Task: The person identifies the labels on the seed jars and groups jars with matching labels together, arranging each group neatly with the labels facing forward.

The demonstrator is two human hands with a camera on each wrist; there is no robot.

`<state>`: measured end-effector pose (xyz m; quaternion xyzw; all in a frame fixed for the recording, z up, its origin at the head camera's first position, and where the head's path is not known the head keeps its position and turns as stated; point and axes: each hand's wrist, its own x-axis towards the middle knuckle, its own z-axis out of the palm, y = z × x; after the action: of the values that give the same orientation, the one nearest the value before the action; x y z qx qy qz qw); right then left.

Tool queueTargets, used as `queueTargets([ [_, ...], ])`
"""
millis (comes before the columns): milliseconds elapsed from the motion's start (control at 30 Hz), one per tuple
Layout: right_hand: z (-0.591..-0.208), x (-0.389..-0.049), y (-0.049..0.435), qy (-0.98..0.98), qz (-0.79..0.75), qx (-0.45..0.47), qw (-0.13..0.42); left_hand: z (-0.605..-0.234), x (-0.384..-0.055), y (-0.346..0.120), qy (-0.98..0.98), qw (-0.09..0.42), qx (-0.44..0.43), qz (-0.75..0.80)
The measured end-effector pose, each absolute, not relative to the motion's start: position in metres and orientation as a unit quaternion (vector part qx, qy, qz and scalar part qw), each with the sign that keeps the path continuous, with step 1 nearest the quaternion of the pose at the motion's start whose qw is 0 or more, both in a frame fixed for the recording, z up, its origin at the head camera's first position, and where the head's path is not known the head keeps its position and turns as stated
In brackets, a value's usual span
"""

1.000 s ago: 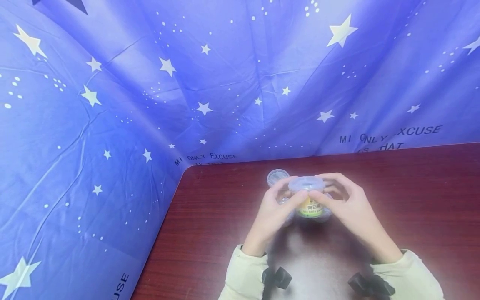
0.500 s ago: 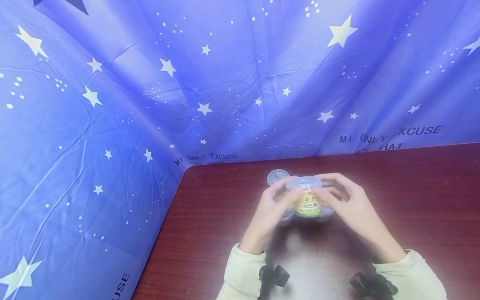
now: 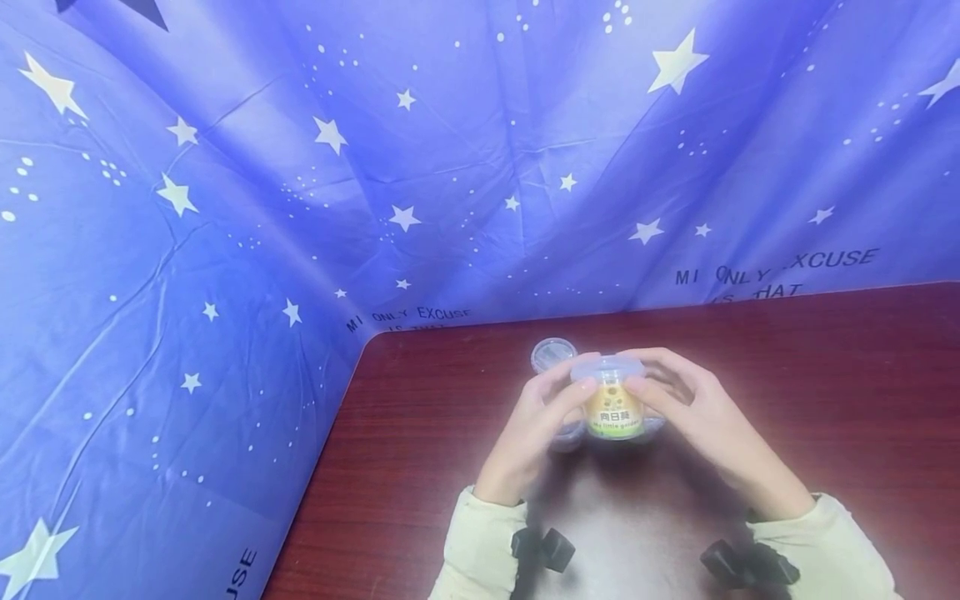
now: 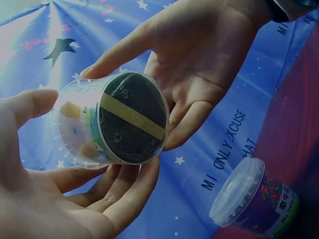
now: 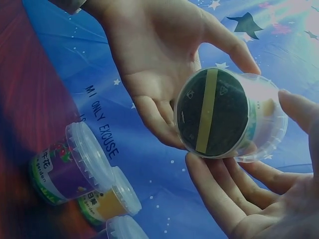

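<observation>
A clear lidded plastic cup (image 3: 615, 412), its yellow and green label facing the head camera, is held between both hands above the table. My left hand (image 3: 525, 421) grips its left side, thumb at the front near the lid. From the other side my right hand (image 3: 693, 408) holds it, with the thumb beside the label. Both wrist views look at the base of the cup (image 4: 133, 118), where dark contents and a yellow strip show through. The lid (image 5: 271, 117) is on, pale and ridged at the edge.
Behind my left hand stands another lidded cup (image 3: 553, 355). The right wrist view has a purple-labelled cup (image 5: 55, 167), a yellow-labelled cup (image 5: 107, 201) and part of a third lid (image 5: 124, 229). A starry blue cloth (image 3: 480, 167) hangs behind the dark red table (image 3: 405, 433).
The cup has tilted and turned in the hands, so more of its label faces the head camera. The thumbs have moved apart, from the middle of the cup's front towards its sides.
</observation>
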<state>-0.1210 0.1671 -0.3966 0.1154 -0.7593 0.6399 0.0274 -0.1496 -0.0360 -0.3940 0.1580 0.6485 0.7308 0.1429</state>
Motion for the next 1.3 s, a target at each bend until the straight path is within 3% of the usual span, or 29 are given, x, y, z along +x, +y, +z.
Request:
queueTargets([
  [967,-0.406,-0.135,0.179,-0.791,0.585,0.156,0.094,-0.395,-0.169,-0.044,0.678,0.144,0.177,0.699],
  [1300,-0.398,-0.149,0.188,-0.83,0.522,0.171,0.094,-0.391,-0.187,-0.04,0.708,0.096,0.212,0.667],
])
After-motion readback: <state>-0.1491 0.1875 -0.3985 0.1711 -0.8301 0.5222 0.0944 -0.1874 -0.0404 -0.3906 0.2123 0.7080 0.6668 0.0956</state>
